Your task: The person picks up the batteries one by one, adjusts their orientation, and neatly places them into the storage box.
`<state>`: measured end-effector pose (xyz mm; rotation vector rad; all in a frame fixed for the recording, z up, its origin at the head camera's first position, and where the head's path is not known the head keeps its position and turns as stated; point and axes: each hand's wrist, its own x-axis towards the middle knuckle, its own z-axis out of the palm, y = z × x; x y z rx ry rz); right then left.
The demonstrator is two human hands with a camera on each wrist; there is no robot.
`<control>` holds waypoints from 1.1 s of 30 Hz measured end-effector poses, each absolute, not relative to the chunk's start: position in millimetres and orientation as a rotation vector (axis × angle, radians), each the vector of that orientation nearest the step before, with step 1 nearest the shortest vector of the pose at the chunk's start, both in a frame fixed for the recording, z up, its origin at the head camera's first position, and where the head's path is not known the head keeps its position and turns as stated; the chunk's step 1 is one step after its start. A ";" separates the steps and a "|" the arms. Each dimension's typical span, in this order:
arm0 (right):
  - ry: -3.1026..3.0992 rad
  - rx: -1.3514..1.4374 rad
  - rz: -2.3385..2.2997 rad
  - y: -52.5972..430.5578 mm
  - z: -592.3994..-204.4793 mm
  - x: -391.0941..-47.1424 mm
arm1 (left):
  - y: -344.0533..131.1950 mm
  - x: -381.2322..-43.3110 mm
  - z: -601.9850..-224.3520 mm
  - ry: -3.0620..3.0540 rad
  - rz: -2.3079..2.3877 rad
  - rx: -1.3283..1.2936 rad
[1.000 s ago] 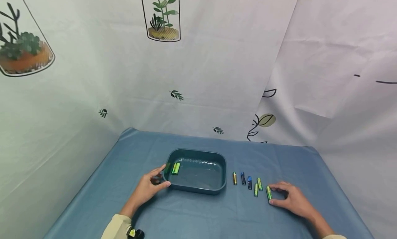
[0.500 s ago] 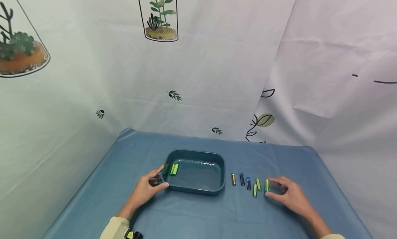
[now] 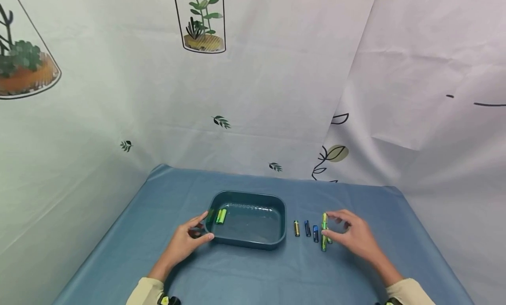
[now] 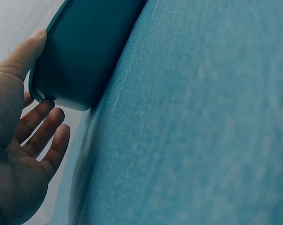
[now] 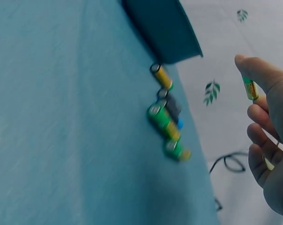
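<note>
My left hand (image 3: 186, 242) holds the left end of a dark teal rectangular tray (image 3: 253, 243), thumb at the near rim and fingers at the left side. Two green batteries (image 3: 221, 216) lie side by side inside it, against the left end. Between thumb and fingertips, my right hand (image 3: 356, 235) pinches another green battery (image 3: 324, 219), raised above the table. In the head view it overlaps a green battery (image 3: 324, 245) lying beneath; a second green one (image 3: 330, 240) there is mostly hidden behind the thumb.
Between tray and right hand, a yellow-and-black battery (image 3: 297, 228), a dark battery (image 3: 307, 228) and a blue-topped battery (image 3: 315, 234) lie in a row. A blue cloth (image 3: 253, 278) covers the table. White printed curtains (image 3: 253, 98) hang behind and at both sides.
My right hand has lifted the green battery off the cloth and carried it left, over the other green batteries. The left hand has stayed at the tray; the head view has shifted slightly.
</note>
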<state>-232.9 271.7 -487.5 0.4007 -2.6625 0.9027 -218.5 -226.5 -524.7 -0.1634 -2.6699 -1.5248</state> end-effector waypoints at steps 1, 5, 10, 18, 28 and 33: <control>-2.657 0.413 0.916 268.0 -484.9 -235.1 | -226.5 -218.5 -524.8 -2.669 -1.523 -0.164; -2.638 0.462 0.947 252.6 -477.0 -243.5 | -226.6 -218.1 -525.5 -2.669 -1.504 -0.159; -2.595 0.530 0.973 234.6 -472.6 -252.3 | -225.1 -218.4 -526.3 -2.675 -1.507 -0.141; -2.589 0.609 1.023 201.6 -462.0 -267.4 | -225.2 -217.7 -525.0 -2.667 -1.527 -0.151; -2.612 0.692 1.185 156.7 -453.9 -287.5 | -227.3 -217.6 -522.0 -2.677 -1.547 -0.131; -2.627 0.705 1.223 134.9 -453.5 -296.7 | -227.3 -219.2 -522.6 -2.678 -1.538 -0.144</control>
